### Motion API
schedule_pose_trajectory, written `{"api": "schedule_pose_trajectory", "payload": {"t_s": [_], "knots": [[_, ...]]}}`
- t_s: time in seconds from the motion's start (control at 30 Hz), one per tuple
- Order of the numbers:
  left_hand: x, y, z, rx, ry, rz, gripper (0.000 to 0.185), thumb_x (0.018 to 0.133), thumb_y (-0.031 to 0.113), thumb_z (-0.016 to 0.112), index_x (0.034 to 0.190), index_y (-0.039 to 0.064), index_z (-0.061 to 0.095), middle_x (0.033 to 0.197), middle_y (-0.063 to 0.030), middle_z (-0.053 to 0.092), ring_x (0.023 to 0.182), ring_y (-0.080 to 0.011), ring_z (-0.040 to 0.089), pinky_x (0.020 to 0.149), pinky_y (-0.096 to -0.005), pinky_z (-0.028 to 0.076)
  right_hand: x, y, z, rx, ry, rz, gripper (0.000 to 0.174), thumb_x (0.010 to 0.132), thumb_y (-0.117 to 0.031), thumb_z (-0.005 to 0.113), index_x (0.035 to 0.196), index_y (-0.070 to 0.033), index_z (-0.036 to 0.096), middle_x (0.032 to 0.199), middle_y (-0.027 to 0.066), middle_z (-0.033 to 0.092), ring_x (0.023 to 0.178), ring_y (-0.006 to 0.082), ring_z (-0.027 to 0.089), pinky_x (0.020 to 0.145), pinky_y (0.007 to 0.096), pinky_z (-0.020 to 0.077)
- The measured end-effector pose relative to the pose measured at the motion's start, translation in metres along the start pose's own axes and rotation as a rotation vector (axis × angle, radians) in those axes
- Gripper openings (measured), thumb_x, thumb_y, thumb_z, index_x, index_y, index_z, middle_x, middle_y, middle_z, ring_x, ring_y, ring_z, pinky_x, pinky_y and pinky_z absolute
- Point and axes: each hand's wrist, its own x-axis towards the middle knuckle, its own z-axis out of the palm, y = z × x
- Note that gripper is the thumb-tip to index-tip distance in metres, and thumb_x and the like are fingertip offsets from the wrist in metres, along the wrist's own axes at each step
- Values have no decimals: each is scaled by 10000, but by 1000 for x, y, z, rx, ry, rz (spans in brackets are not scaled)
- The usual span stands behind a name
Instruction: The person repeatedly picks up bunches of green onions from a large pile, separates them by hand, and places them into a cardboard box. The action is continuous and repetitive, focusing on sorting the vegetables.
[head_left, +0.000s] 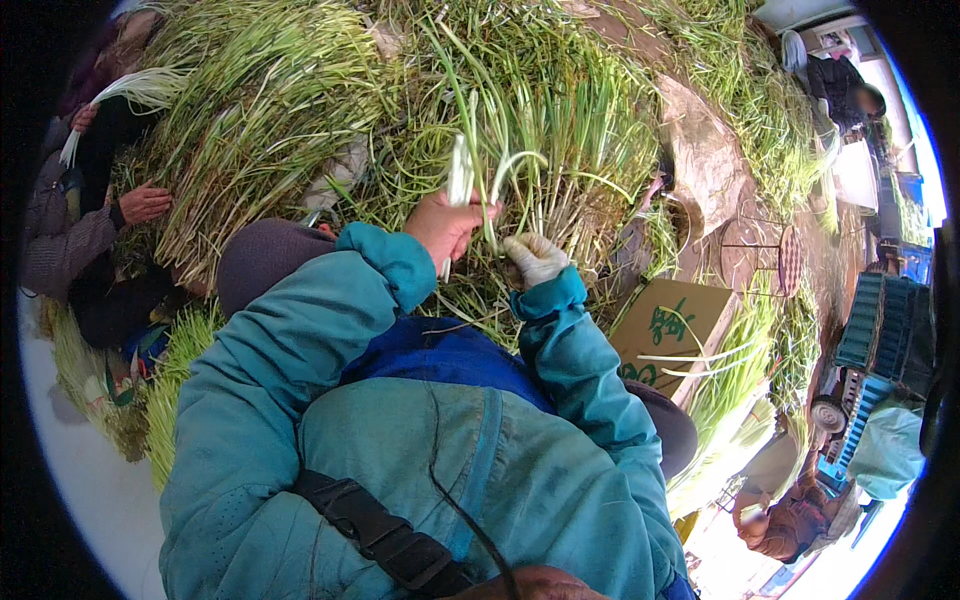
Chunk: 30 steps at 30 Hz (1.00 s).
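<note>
My left hand (448, 229), bare, grips a small bundle of pale, peeled stalks (460, 176) that stand upright from the fist. A long green leafy stalk (469, 124) passes by its thumb down between both hands. My right hand (536, 259) wears a thin whitish glove, and its fingers are closed at the lower end of that green stalk. Just beyond the hands lies a heap of long green stalks (555, 142) with yellowed, rooty bases. Some of the right fingertips are hidden from view.
A cardboard box (671, 322) stands right, beside bundled green stalks (735, 390). Past it are a stool with a chequered seat (790, 261) and a blue cart (855, 420). At left, a co-worker's hand (145, 203) reaches near another stalk heap (255, 142). Other people are at right.
</note>
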Motion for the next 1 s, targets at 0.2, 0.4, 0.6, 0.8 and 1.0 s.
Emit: {"api": "schedule_pose_trajectory", "payload": {"t_s": [0.2,0.4,0.6,0.8,1.0], "knots": [[7,16,-6,-123,50,106,118,793,130,572,838,22,560,715,-61,612,344,-35,345,309,-193,263,21,62,-104,-1464,-113,-89,289,814,-304,539,935,-47,594,816,160,598,728,313,576,638,390,460],[1,3,0,20,29,91,124,795,122,561,853,15,539,737,-83,615,352,-33,339,308,-197,273,3,1,-47,-627,-104,-581,452,781,-18,573,1211,-71,444,1049,160,535,917,248,535,775,308,430],[-3,-12,8,166,103,104,141,735,64,627,851,24,559,619,-38,566,395,-60,410,338,-208,298,-8,-33,17,-73,-434,-519,840,751,-35,639,1363,-52,64,1204,112,443,1040,153,457,879,274,393],[-1,-17,17,63,-4,334,145,717,85,644,829,29,571,607,-15,540,421,-73,436,364,-233,309,0,-31,12,-10,-390,-417,475,799,-39,585,1233,-22,393,1079,71,548,978,140,507,851,247,411],[-5,-5,1,-153,-202,-163,93,742,109,611,788,60,547,516,-8,469,351,-87,381,325,-239,258,-23,-53,10,24,-171,-246,224,800,-21,574,1024,-18,593,964,66,614,888,131,558,802,232,436]]}}
